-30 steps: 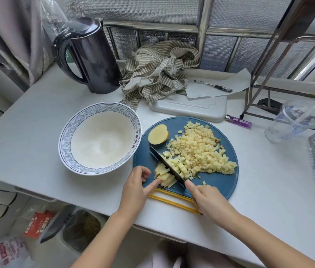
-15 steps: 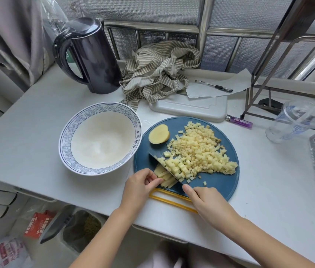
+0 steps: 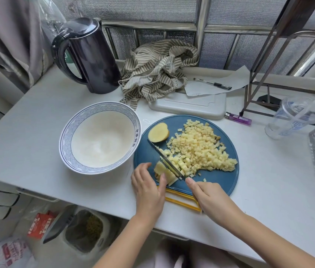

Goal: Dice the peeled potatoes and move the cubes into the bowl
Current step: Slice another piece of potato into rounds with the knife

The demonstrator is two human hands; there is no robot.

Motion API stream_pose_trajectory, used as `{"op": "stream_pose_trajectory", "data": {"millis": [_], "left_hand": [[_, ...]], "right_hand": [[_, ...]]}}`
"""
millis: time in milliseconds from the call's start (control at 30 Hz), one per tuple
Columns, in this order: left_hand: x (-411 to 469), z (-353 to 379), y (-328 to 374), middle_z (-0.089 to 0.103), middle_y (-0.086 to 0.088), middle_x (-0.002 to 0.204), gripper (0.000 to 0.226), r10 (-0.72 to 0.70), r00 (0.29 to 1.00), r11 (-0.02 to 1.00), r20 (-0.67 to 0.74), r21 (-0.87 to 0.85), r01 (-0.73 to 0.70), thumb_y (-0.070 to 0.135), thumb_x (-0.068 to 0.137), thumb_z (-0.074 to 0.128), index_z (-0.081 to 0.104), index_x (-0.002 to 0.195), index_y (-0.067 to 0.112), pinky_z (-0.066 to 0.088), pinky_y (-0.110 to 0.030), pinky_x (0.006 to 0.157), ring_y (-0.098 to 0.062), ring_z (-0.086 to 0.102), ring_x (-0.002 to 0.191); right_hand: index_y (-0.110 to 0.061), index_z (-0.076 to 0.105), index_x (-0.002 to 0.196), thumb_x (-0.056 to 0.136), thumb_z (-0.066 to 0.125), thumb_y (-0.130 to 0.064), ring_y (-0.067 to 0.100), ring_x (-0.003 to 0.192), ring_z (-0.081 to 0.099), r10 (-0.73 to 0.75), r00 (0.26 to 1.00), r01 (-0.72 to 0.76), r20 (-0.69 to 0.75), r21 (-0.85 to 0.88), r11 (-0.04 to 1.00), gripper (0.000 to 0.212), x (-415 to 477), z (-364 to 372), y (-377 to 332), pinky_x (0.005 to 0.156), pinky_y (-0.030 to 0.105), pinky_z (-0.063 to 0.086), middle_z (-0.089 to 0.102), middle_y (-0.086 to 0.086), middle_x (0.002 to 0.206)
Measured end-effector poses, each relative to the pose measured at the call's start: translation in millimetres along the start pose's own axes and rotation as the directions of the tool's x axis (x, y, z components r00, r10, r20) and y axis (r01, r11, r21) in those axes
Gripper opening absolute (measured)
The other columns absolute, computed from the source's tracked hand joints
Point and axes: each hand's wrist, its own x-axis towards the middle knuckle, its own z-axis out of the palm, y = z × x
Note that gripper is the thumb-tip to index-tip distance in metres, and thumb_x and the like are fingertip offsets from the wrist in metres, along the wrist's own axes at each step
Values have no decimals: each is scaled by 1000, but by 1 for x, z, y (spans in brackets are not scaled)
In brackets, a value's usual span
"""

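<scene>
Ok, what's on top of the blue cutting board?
Potato cubes, a potato half, and strips the left hand holds against the knife; that hand covers the strips' near ends.

I have bare surface (image 3: 23,136) to pass over left of the bowl (image 3: 65,144) and right of the blue board (image 3: 220,180), but the bowl sits just beside the board's left edge, kettle (image 3: 92,57), striped cloth (image 3: 158,70) and white tray (image 3: 187,107) wall off the back, and a plastic cup (image 3: 295,117) stands farther right

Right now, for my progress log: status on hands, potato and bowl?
Left hand holds potato strips; right hand grips knife, blade on them. Cube pile on blue board, none in bowl. Potato half uncut; nothing in the way.
</scene>
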Motion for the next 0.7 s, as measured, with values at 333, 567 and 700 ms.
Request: {"op": "stream_pose_trajectory", "data": {"millis": [333, 567, 700], "left_hand": [[1, 22, 10, 50, -13, 110, 39, -122, 982, 990, -144, 54, 131, 38, 96, 35, 51, 107, 4, 38, -54, 96, -31, 43, 105], [1, 26, 9, 49, -14, 105, 28, -91, 981, 987, -172, 113, 111, 32, 96, 36, 49, 99, 8, 39, -59, 94, -35, 45, 101], [1, 27, 10, 50, -16, 103, 27, -91, 975, 983, -204, 138, 121, 31, 95, 35, 49, 98, 7, 41, -61, 92, -36, 46, 100]], "right_hand": [[-15, 33, 61, 88, 24, -67, 11, 51, 30, -52, 998, 54, 18, -73, 996, 59, -6, 2, -1, 53, 26, 25, 33, -1, 55], [-13, 33, 62, 96, 28, -60, 12, 53, 29, -50, 997, 54, 53, -89, 995, 58, -6, 2, -1, 54, 28, 24, 33, 0, 57], [-13, 33, 62, 98, 28, -59, 12, 53, 30, -55, 996, 61, 64, -102, 993, 58, -5, 2, -1, 55, 28, 24, 34, 1, 57]]}}
